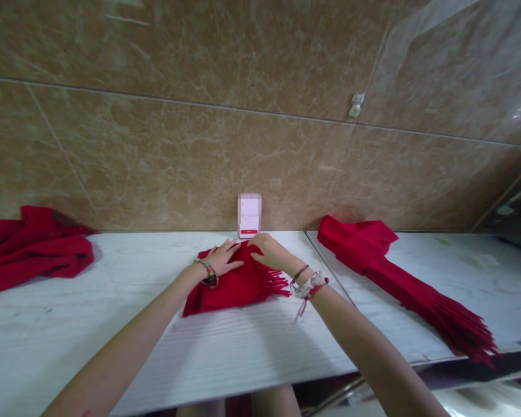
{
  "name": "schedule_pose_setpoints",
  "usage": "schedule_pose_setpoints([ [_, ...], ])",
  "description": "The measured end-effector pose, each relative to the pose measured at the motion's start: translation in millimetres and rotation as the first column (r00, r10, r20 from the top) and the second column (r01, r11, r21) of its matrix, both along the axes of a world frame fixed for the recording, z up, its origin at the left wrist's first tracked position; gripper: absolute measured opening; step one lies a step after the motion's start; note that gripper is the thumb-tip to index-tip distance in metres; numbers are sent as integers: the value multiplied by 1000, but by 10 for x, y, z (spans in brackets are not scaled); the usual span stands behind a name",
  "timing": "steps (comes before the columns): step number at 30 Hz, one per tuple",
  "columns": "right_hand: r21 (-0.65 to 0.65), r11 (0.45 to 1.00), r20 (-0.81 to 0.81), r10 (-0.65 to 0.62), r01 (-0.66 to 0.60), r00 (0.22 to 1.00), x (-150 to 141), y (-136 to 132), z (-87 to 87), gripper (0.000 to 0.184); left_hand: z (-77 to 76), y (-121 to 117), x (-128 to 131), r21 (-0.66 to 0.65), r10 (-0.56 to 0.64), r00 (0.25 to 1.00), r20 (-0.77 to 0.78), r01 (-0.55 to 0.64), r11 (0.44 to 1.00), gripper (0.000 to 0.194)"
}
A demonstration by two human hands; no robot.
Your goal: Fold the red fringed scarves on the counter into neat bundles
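A folded red scarf (pixel 237 284) lies on the white table in front of me, its fringe toward the right. My left hand (pixel 219 260) rests flat on its upper left part, fingers spread. At the scarf's far right edge, my right hand (pixel 267 250) touches the cloth with bent fingers, the thumb apart from them and red fabric showing between. Both wrists wear bracelets. Just beyond my hands, a phone (pixel 249 217) with a lit screen leans upright against the wall.
Another red scarf (pixel 373 266) stretches diagonally on the right, its fringe near the front edge. A crumpled red cloth (pixel 39 249) lies at the far left. Behind the white table (pixel 125 324) rises a brown tiled wall (pixel 178 156) with a small white cat figure (pixel 356 105).
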State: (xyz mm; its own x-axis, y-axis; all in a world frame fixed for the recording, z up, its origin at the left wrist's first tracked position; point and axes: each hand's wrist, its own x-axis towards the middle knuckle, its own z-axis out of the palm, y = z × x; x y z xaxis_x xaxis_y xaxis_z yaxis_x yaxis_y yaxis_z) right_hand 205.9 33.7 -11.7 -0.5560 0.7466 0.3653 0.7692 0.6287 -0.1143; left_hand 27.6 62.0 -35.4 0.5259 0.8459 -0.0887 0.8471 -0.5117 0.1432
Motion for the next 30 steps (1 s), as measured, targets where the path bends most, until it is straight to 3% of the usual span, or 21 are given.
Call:
schedule_pose_setpoints([
  [5, -124, 973, 45, -192, 196, 980, 43, 261, -229, 23, -112, -7, 68, -29, -8, 997, -73, 6, 1000, 76],
  [11, -142, 936, 12, -324, 322, 946, 371, 220, -327, 29, -104, -10, 58, -35, -29, 997, -78, 27, 999, 84],
  [13, -128, 943, -58, -315, 306, 947, 428, 186, -349, 36, -112, -15, 59, -25, -27, 997, -72, 25, 999, 84],
  [18, -100, 991, -270, -110, 86, 957, 583, 123, -481, 53, -143, -34, 47, 19, -14, 999, -51, 15, 1000, 82],
  [20, -136, 984, -272, -149, 115, 951, 640, 95, -545, 55, -134, -47, 48, 22, -15, 998, -58, 17, 1000, 83],
  [24, -233, 935, -109, -299, 268, 948, 623, 24, -636, 47, -95, -70, 62, 26, -12, 996, -88, 15, 1000, 82],
  [30, -188, 943, 189, -240, 275, 952, 482, -58, -642, 46, -94, 14, 22, 57, 36, 996, -76, -32, 998, 74],
])
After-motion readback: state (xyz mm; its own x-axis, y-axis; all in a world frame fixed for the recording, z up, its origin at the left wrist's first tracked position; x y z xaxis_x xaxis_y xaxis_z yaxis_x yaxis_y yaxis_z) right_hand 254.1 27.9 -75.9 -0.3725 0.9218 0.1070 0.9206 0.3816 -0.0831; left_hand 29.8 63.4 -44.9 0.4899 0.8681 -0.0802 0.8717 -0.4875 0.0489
